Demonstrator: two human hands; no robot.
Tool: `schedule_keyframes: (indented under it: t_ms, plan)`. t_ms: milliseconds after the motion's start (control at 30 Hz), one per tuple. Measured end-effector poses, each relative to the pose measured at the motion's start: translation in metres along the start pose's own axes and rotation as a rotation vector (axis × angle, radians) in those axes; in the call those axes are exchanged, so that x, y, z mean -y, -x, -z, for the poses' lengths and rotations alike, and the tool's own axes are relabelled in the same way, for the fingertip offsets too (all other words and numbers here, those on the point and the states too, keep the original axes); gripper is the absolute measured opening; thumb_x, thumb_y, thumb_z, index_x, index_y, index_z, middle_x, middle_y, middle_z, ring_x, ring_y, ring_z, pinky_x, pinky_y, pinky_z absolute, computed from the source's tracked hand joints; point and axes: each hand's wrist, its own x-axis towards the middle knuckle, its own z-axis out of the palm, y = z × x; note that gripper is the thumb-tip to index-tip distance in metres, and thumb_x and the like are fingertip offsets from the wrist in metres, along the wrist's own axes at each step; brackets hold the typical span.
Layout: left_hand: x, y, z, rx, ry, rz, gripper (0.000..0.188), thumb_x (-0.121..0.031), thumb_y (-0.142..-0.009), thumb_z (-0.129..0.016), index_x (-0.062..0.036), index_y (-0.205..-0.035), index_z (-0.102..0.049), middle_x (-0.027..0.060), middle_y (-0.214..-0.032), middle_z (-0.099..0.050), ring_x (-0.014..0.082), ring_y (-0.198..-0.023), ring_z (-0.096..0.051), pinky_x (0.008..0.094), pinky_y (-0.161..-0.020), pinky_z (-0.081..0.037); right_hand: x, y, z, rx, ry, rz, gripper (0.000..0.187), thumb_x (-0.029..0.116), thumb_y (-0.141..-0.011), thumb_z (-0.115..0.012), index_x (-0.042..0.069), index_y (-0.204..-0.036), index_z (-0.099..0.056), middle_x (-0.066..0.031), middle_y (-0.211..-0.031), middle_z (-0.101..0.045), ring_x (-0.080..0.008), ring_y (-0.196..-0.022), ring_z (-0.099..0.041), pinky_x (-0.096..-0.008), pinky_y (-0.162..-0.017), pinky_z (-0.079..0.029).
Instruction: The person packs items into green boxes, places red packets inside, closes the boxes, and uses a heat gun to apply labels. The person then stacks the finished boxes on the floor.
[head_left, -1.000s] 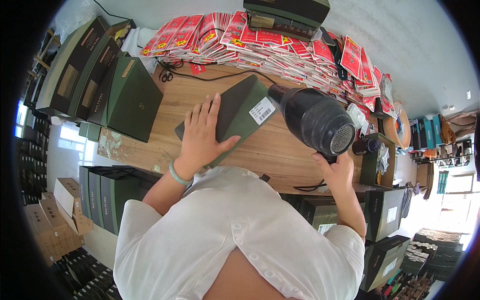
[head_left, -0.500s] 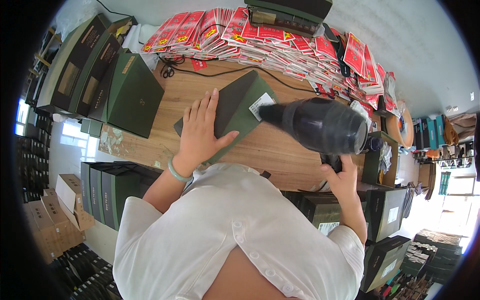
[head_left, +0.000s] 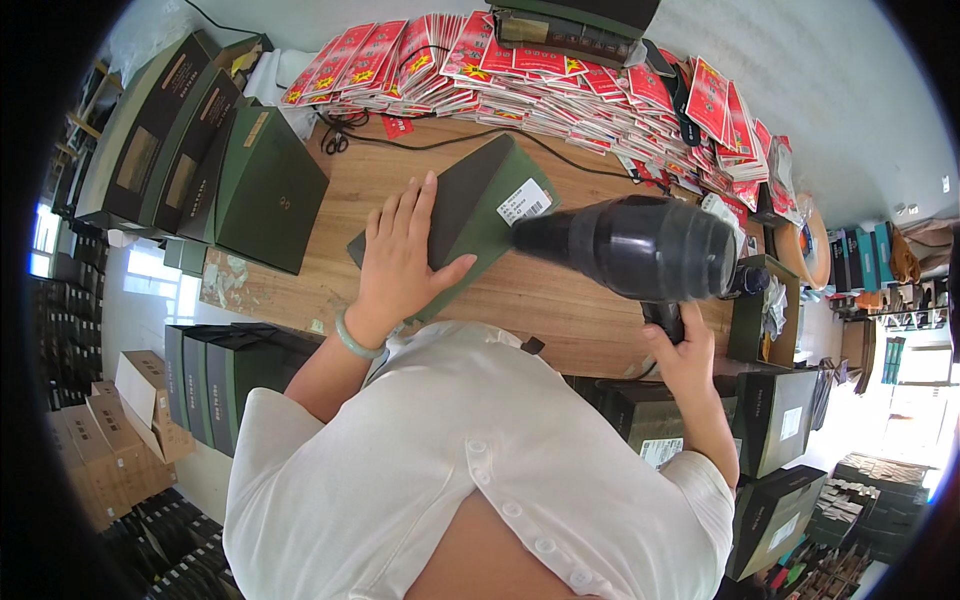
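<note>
A dark green shoe box [head_left: 480,195] lies at an angle on the wooden table, with a white barcode label [head_left: 524,201] stuck on its side. My left hand [head_left: 405,245] rests flat on the box's dark lid, fingers stretched and thumb spread toward the labelled side. A pale bangle circles that wrist. In my right hand [head_left: 682,345] is the handle of a black hair dryer [head_left: 640,245], held above the table. Its narrow nozzle points left, close to the lower edge of the label; whether it touches cannot be told.
Red printed cards [head_left: 560,95] lie heaped along the table's back, a dark box [head_left: 575,35] above them. Large green boxes [head_left: 265,190] stand at the left. A black cable [head_left: 440,146] and scissors [head_left: 334,143] lie behind the shoe box. An open box [head_left: 765,320] holds plastic at the right.
The hair dryer's nozzle has shifted slightly left and down beside the label, which shows more fully. My left hand stays on the box.
</note>
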Motion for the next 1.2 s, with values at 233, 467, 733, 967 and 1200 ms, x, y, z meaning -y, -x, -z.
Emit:
schedule_keyframes:
  t_ms: [233,467,733,967,1200]
  plan:
    - [-0.002,0.000,0.000,-0.001,0.015,-0.006,0.097,-0.051,-0.081,-0.067,0.0038,-0.150,-0.027,0.0220,-0.142,-0.045,0.0410,-0.120,-0.047,0.0490,-0.103,-0.034,-0.013,0.000,0.004,0.050,-0.029,-0.037,0.054,0.028,-0.078,-0.082,0.001,-0.118,-0.059,-0.0147,-0.083,-0.069,-0.0247,-0.073,-0.068,-0.0322,-0.070,-0.052]
    - [-0.002,-0.001,0.000,-0.008,0.011,0.005,0.098,-0.053,-0.079,-0.068,0.0026,-0.150,-0.029,0.0234,-0.138,-0.047,0.0398,-0.119,-0.046,0.0484,-0.103,-0.034,-0.004,0.001,0.002,-0.002,0.057,0.022,0.054,0.029,-0.076,-0.084,0.002,-0.117,-0.061,-0.0156,-0.083,-0.071,-0.0292,-0.076,-0.071,-0.0351,-0.070,-0.053]
    - [-0.003,-0.001,0.000,-0.005,0.021,0.014,0.098,-0.053,-0.079,-0.068,0.0027,-0.150,-0.028,0.0233,-0.138,-0.047,0.0398,-0.120,-0.046,0.0485,-0.103,-0.033,-0.010,0.004,-0.003,-0.046,0.099,0.082,0.057,0.028,-0.076,-0.084,0.004,-0.121,-0.060,-0.0152,-0.087,-0.072,-0.0333,-0.078,-0.071,-0.0368,-0.071,-0.054]
    - [-0.004,0.000,0.001,0.008,-0.005,0.023,0.097,-0.053,-0.081,-0.067,0.0032,-0.150,-0.027,0.0211,-0.139,-0.047,0.0392,-0.121,-0.047,0.0478,-0.104,-0.033,-0.016,0.000,-0.001,-0.018,0.093,0.049,0.058,0.030,-0.078,-0.083,0.001,-0.122,-0.057,-0.0151,-0.088,-0.070,-0.0266,-0.077,-0.069,-0.0327,-0.072,-0.052]
    - [-0.004,0.000,0.001,0.005,0.001,0.018,0.096,-0.053,-0.082,-0.066,0.0037,-0.150,-0.027,0.0217,-0.140,-0.047,0.0393,-0.121,-0.046,0.0481,-0.104,-0.033,-0.016,-0.009,-0.004,-0.041,-0.041,0.022,0.061,0.030,-0.079,-0.082,0.002,-0.127,-0.056,-0.0165,-0.089,-0.070,-0.0267,-0.077,-0.069,-0.0317,-0.073,-0.052]
